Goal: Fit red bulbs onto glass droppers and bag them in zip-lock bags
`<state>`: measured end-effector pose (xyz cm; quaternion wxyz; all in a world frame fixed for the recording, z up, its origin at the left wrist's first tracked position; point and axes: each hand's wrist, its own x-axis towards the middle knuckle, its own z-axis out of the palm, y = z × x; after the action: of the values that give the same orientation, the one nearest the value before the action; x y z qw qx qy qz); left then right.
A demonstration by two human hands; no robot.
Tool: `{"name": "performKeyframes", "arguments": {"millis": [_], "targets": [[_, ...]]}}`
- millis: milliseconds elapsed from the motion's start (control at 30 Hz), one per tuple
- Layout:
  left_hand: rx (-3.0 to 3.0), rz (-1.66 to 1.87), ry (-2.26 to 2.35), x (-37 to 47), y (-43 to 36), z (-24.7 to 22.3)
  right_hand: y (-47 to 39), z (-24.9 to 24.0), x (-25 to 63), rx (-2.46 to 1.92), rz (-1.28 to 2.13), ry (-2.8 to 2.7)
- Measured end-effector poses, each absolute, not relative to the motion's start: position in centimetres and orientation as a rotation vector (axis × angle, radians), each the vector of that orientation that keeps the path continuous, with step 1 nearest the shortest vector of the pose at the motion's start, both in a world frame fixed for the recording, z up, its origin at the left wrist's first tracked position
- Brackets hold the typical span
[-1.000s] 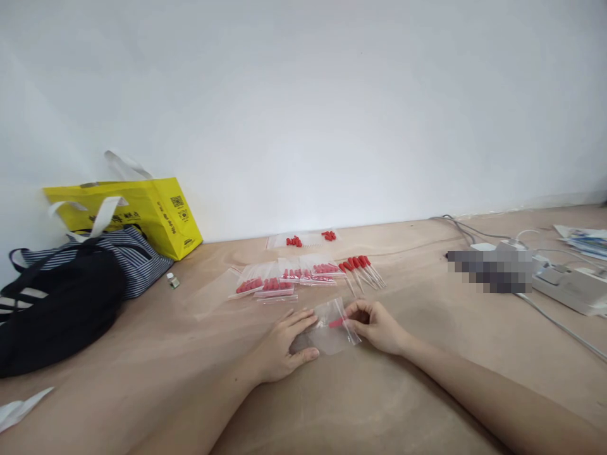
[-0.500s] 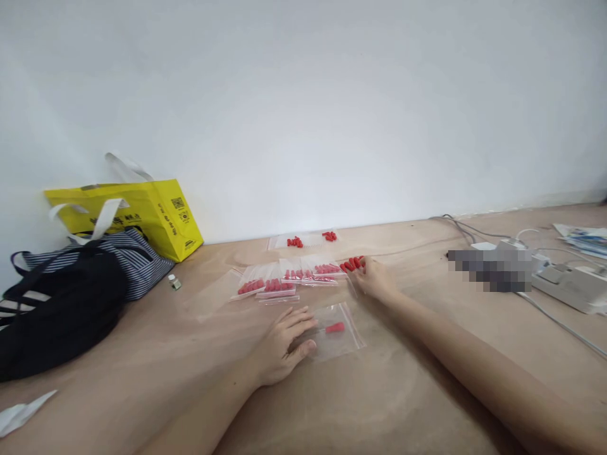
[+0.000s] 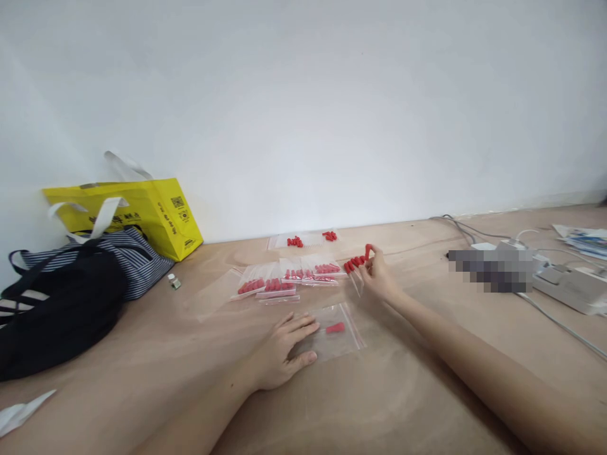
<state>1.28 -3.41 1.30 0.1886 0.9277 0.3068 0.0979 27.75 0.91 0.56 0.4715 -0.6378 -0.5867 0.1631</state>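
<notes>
My left hand (image 3: 287,354) lies with its fingers outstretched, the tips on the near-left part of a clear zip bag (image 3: 348,344). Inside that bag is one small red piece (image 3: 335,328), wider at one end. Farther off to the right, my right hand (image 3: 379,276) pinches a small red piece (image 3: 368,251) at its fingertips. Just left of those fingertips is a row of like red pieces (image 3: 353,263), with a clear bag edge (image 3: 357,285) below it. Several zip bags with red pieces (image 3: 279,285) overlap left of my right hand.
By the wall, two small red heaps (image 3: 294,242) rest on clear plastic. A yellow bag (image 3: 180,221), a striped and black bag (image 3: 95,291) and a small bottle (image 3: 174,282) stand left. On the right are a white power strip (image 3: 569,287), cables (image 3: 559,325) and papers (image 3: 583,239).
My right hand has drawn one red piece up and slightly right from the row. The fingers of my left hand have spread a little, still on the bag.
</notes>
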Motion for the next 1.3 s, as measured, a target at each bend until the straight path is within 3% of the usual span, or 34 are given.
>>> {"name": "performKeyframes", "arguments": {"millis": [167, 567, 1033, 1300], "targets": [[2.608, 0.275, 0.885, 1.4, -3.5, 1.4, -3.1, -1.0, 27.8, -1.211, 0.879, -1.176], [2.603, 0.308, 0.885, 1.5, -3.5, 1.3, -5.7, -1.9, 24.9, -1.031, 1.244, -0.897], [2.604, 0.286, 0.917, 1.6, -3.7, 1.6, -5.9, -1.7, 25.1, -1.010, 1.304, -0.971], [2.609, 0.265, 0.908, 1.7, -3.6, 1.5, -5.4, -2.1, 25.2, -1.218, 0.969, -1.563]]}}
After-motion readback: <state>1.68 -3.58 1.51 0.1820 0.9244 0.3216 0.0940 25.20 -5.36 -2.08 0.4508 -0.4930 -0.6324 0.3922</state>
